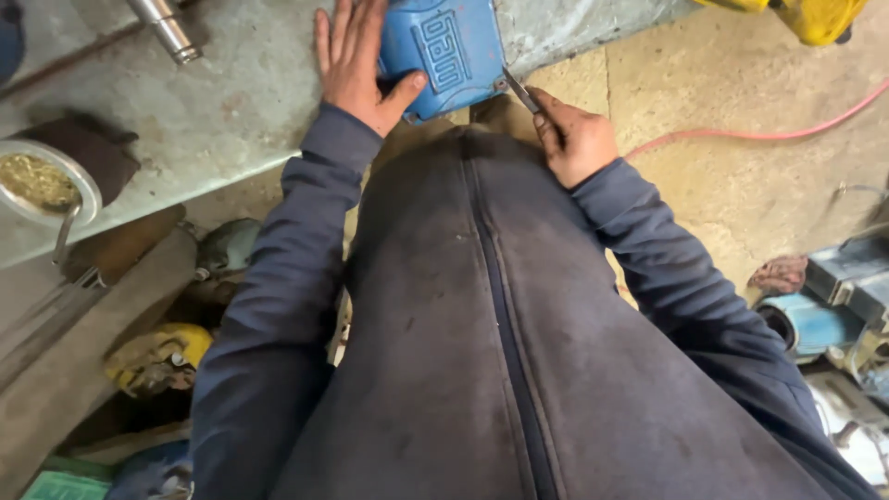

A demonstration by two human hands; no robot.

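Observation:
A blue machine housing (443, 51) lies at the edge of a worn grey workbench (213, 102). My left hand (356, 65) rests flat on the housing's left side, thumb hooked over its lower edge. My right hand (574, 139) is closed around a thin dark metal tool (519, 90), whose tip touches the housing's lower right corner. My dark zipped jacket fills the lower middle of the view and hides what lies beneath.
A metal bowl of yellowish bits (42, 185) and a steel shaft (167, 28) sit on the bench. A red hose (759, 134) crosses the concrete floor. Blue machine parts (833, 296) lie at right, a yellow object (157, 356) under the bench, another yellow tool (815, 17) top right.

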